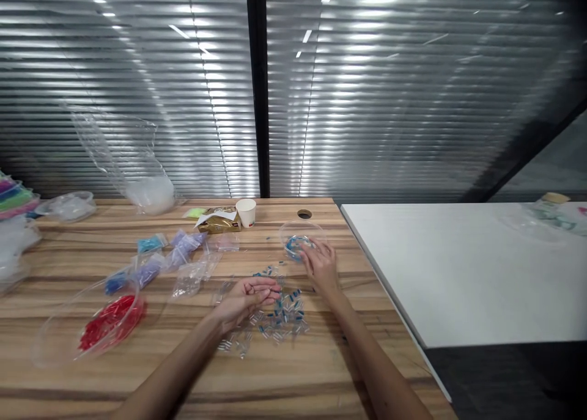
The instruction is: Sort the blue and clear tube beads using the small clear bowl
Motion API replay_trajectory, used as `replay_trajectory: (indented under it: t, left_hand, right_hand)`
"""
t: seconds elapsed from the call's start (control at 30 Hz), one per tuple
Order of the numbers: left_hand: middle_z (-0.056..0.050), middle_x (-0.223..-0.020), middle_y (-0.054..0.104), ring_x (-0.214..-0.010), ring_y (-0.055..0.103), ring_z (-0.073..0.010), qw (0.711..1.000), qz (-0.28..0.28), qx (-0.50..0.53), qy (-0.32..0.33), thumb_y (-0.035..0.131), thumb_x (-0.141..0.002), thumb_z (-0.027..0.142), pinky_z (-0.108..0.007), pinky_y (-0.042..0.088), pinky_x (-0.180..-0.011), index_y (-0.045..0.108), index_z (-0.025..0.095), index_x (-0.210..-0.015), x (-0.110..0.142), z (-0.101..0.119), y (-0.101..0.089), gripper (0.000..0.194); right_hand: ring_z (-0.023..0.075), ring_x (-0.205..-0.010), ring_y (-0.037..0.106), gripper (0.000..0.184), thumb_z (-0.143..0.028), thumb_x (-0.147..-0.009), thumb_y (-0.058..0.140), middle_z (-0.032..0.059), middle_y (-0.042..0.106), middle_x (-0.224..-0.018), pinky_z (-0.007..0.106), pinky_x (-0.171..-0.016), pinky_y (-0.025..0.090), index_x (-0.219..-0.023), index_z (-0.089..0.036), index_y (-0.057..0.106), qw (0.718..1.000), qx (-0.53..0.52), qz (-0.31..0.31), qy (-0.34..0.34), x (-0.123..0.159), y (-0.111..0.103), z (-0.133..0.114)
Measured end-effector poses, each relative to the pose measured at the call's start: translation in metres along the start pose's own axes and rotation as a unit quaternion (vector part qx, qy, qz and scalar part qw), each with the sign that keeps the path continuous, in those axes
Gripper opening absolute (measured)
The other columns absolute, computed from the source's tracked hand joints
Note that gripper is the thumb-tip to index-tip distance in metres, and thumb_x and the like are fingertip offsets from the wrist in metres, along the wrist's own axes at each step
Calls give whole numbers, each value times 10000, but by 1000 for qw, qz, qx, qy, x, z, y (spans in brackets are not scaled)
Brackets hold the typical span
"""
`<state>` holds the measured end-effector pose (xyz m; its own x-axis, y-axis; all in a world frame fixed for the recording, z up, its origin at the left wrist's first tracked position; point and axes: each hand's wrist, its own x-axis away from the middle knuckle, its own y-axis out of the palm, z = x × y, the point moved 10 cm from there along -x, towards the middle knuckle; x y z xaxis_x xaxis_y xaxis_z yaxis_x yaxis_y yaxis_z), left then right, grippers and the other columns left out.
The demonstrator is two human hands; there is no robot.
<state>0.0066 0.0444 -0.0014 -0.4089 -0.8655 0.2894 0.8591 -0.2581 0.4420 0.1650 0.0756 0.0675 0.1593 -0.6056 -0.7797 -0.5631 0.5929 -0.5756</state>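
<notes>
My left hand [250,294] is turned palm up above a scatter of small clear and blue tube-shaped pieces [287,313]. Its fingers are curled together with the thumb laid across them; what lies inside is too small to make out. My right hand [321,264] reaches over the near right rim of a round clear plastic bowl [293,226], its thumb and fingers apart and bent down into it. Blue pieces [293,246] lie at the bottom of this bowl. No piece shows plainly between the right fingertips.
On the left, a clear lid [46,328] leans by a container of red pieces [112,322]. Small bags of purple pieces [183,249], a gold packet [220,221] and a paper cup [246,213] stand behind. A white table [458,273] adjoins on the right.
</notes>
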Motion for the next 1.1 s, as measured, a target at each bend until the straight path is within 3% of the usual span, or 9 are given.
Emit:
replay_trajectory:
  t: [0.23,0.33,0.5,0.67,0.8,1.0,1.1]
  left_hand:
    - [-78,-737,709,-653,668,-153,994,40,-91,38,866,-492,417,-225,532,-629,688,101,-758,-1,2,-7,449]
    - [-101,-785,715,-697,677,-182,986,60,-139,73,832,-509,497,-271,544,-681,689,95,-769,-4,9,-12,500]
    - [-117,-935,710,-846,673,-232,964,98,-194,152,794,-562,513,-353,523,-821,686,108,-887,-6,32,-30,531]
    - [-117,-898,713,-810,671,-243,918,119,-306,221,705,-649,524,-379,525,-790,684,105,-867,-9,50,-40,473]
    - [-111,-870,716,-806,663,-245,869,108,-414,248,681,-692,439,-355,513,-766,699,118,-838,-7,56,-31,354]
    - [-78,-855,716,-805,635,-217,792,-1,-554,256,600,-775,269,-298,472,-748,739,165,-856,4,54,6,192]
    - [-66,-806,694,-776,608,-198,757,-31,-597,265,550,-784,185,-284,453,-751,737,166,-820,10,54,13,192]
  right_hand:
    - [239,-1060,524,126,-266,-911,523,38,697,-896,434,-995,248,-893,-202,631,999,18,-15,-44,2,8,-18]
    - [226,-1001,530,133,-218,-911,514,33,685,-848,438,-1000,244,-841,-192,624,998,18,-9,-65,1,2,-25]
    - [210,-896,524,184,-289,-883,555,31,649,-760,457,-1014,233,-731,-196,602,997,26,-14,-75,-2,-15,-31]
    - [224,-910,507,153,-266,-837,584,21,640,-757,500,-1026,194,-697,-204,593,997,37,-26,-69,-3,-28,-30]
    - [224,-905,511,142,-230,-811,584,14,639,-756,502,-1035,188,-672,-202,571,996,40,-16,-76,-4,-37,-32]
    - [195,-842,511,105,-184,-845,531,36,629,-799,391,-919,343,-753,-188,583,993,37,31,-108,-2,-47,-53]
    - [199,-844,508,82,-176,-846,532,46,625,-806,372,-884,365,-797,-183,597,991,29,25,-132,3,-41,-65]
